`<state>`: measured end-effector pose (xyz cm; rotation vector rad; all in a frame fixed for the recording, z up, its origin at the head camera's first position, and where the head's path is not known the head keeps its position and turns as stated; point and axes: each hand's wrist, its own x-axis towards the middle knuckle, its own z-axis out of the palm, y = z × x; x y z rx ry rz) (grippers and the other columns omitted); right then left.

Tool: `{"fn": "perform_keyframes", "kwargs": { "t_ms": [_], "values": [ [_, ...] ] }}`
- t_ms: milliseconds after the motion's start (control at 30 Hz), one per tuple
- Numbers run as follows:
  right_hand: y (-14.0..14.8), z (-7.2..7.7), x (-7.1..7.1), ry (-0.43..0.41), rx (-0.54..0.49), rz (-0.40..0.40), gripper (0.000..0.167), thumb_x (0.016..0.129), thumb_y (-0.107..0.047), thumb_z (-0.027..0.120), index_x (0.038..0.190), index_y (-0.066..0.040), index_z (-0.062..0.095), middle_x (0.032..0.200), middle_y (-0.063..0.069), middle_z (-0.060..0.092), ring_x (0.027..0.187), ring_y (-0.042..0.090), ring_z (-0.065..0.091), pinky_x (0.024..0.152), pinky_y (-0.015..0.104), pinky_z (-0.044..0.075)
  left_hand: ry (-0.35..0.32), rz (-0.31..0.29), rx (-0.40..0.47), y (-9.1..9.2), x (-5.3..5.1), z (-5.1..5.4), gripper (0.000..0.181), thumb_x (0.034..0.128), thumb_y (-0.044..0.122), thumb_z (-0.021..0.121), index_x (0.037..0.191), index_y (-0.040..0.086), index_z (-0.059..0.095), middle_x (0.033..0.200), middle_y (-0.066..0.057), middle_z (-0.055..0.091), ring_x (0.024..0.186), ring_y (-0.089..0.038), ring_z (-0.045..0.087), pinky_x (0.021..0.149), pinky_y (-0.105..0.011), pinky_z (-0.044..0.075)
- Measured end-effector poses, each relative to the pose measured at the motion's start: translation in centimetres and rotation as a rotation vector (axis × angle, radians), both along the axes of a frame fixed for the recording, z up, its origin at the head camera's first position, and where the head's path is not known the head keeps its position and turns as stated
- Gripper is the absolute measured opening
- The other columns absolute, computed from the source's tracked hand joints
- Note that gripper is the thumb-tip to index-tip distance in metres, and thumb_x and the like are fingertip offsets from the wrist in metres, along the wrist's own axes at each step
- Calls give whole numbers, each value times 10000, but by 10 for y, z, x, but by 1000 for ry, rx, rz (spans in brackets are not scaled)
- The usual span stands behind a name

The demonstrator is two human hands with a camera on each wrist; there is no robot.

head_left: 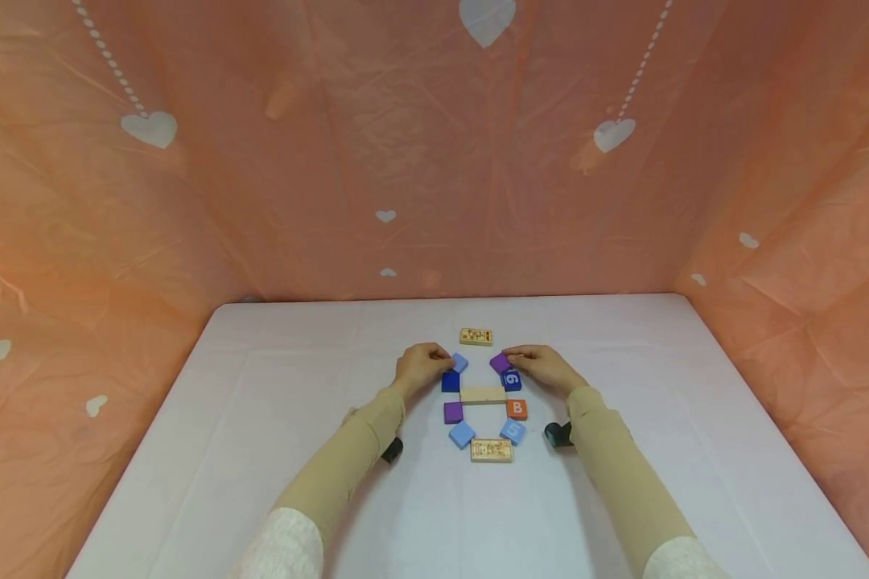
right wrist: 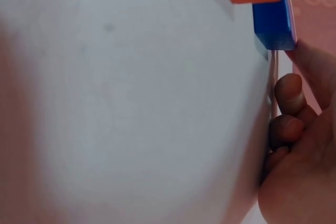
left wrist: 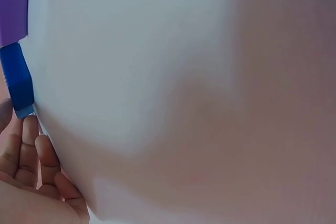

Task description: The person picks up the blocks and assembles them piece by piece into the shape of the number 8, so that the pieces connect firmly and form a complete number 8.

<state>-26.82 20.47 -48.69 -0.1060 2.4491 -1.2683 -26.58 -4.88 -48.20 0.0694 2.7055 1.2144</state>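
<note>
My left hand (head_left: 420, 367) pinches a light blue block (head_left: 459, 363) at the upper left of an oval of flat blocks. Across from it, my right hand (head_left: 546, 367) holds a purple block (head_left: 500, 363) by its outer side. Just below these lie a dark blue block (head_left: 450, 382) on the left and a dark blue block marked 6 (head_left: 511, 380) on the right. In the left wrist view, the fingertips (left wrist: 30, 124) meet the light blue block's edge (left wrist: 24, 112). The right wrist view leaves the purple block mostly hidden behind a dark blue block (right wrist: 274, 24).
A plain wooden plank (head_left: 483, 396) spans the oval's middle. Lower down are a purple block (head_left: 453, 412), an orange B block (head_left: 516, 409) and light blue blocks (head_left: 462, 435). Printed wooden tiles lie above (head_left: 475, 337) and below (head_left: 491, 450). Orange cloth (head_left: 434, 161) surrounds the white table (head_left: 261, 386).
</note>
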Motion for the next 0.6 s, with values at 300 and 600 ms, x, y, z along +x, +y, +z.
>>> {"fn": "perform_keyframes", "kwargs": {
  "t_ms": [300, 600],
  "values": [
    [0, 0, 1, 25, 10, 1, 353, 955, -279, 501, 1250, -107, 593, 1337, 139, 539, 1308, 331, 412, 1102, 506, 279, -2, -1, -1, 0, 1, 1, 200, 829, 326, 676, 910, 145, 707, 871, 8, 711, 902, -162, 597, 866, -354, 406],
    [-1, -2, 1, 19, 22, -18, 367, 961, -302, 489, 1253, -103, 588, 1329, 140, 546, 1316, 336, 403, 1104, 504, 276, -1, -9, 2, 0, 0, 2, 207, 834, 319, 670, 923, 139, 715, 896, -3, 715, 939, -183, 600, 906, -389, 396]
  ]
}}
